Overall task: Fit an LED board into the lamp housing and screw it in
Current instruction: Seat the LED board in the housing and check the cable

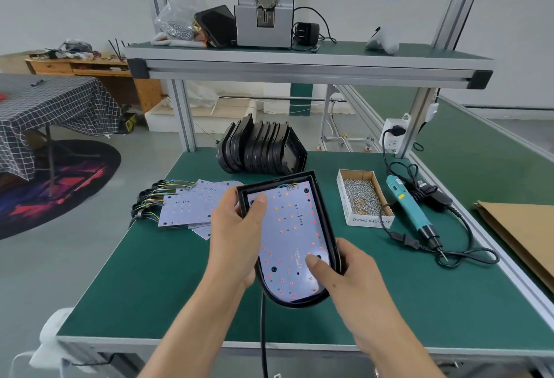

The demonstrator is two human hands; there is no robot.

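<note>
From the head view, I have the black lamp housing [326,229] lifted just above the green surface [156,272], with the white LED board [289,236] lying inside its rim. My left hand [236,236] grips the housing's far left edge, thumb pressing on the board; my right hand [341,278] grips the near right edge, thumb down on the board too. I judge this the seating step: the board looks in, but no screws show yet. Next I would set the housing down, free my right hand, and reach right and beyond it for the box of screws [361,197] and the electric screwdriver [412,212] just beside it.
</note>
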